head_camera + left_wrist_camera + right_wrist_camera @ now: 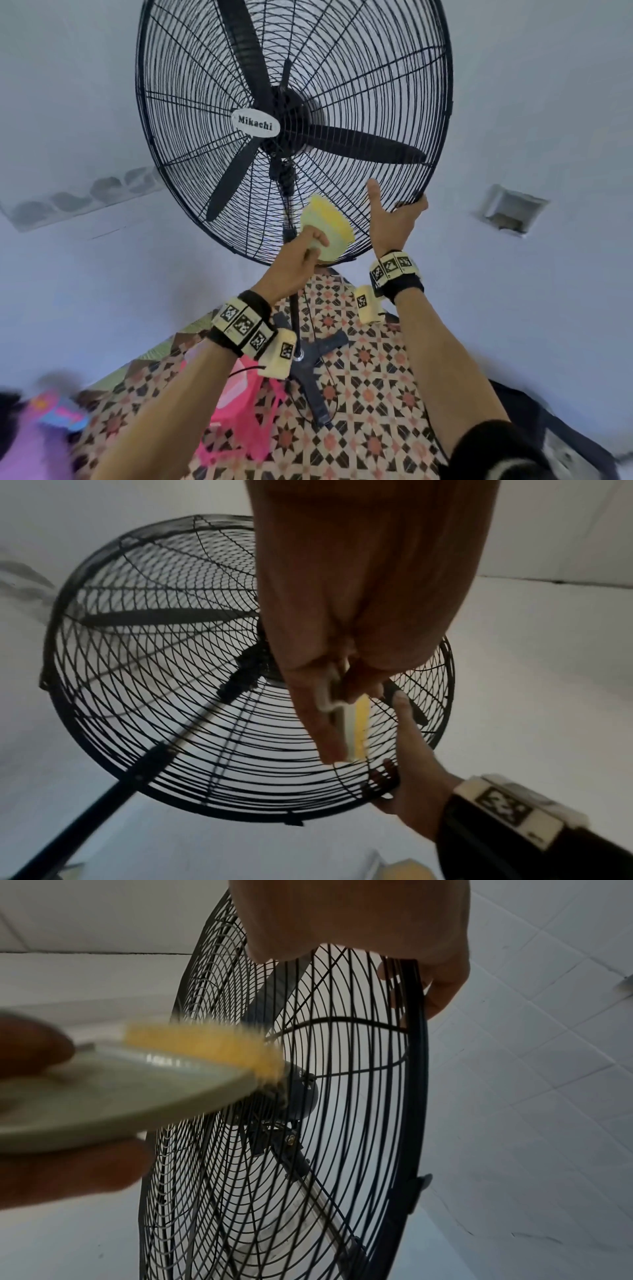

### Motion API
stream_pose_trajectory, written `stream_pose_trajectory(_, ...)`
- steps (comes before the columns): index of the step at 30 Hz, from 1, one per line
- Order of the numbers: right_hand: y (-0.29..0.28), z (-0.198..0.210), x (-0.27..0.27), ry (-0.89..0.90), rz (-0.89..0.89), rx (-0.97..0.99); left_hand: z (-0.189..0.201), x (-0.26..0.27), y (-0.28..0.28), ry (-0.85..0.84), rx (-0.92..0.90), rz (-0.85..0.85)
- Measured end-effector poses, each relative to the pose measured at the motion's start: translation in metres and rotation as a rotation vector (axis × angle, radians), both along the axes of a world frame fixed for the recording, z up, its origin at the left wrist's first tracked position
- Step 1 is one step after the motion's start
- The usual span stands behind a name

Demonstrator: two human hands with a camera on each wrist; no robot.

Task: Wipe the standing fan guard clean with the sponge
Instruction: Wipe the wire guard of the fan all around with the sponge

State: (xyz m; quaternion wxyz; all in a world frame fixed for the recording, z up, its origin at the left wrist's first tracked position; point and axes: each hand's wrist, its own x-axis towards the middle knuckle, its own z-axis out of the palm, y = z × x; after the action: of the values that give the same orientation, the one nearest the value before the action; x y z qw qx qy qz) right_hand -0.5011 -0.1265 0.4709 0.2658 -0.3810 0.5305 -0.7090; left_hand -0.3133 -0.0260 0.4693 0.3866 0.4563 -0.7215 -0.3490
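Our left hand (pixel 301 253) pinches the soft, light sponge (pixel 327 228) by its near edge against the lower guard (pixel 342 85). Our right hand (pixel 394 219) curls fingers round the stiff right rim, thumb raised; thin wires may flex, so we steady there.

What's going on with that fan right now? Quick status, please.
Left hand grips yellow sponge at lower fan guard. Right hand holds guard rim, thumb up. Nothing blocking.
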Motion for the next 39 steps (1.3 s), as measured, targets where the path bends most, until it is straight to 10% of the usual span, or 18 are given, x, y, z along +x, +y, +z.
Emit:
stream_pose_trajectory(6, 0.003, 0.001, -0.001, 0.006, 0.008, 0.005, -0.013, -0.032, -0.005, -0.021, -0.004, 0.018)
stream_pose_trajectory(12, 0.006, 0.004, -0.006, 0.034, 0.043, 0.052, -0.096, 0.035, 0.005, -0.099, 0.113, 0.418)
stream_pose_trajectory(20, 0.017, 0.008, 0.010, 0.049, -0.023, -0.006, -0.040, -0.014, 0.007, 0.034, -0.017, 0.127)
stream_pose_trajectory(27, 0.028, 0.012, 0.011, 0.069, -0.004, 0.068, -0.109, 0.033, 0.009, -0.145, 0.158, 0.502)
stream_pose_trajectory(34, 0.029, 0.009, 0.000, 0.146, 0.107, 0.071, -0.064, -0.055, 0.008, -0.034, -0.215, 0.335)
stream_pose_trajectory(39, 0.026, 0.006, -0.020, 0.210, 0.220, 0.097, -0.100, -0.052, 0.009, -0.067, -0.068, 0.548)
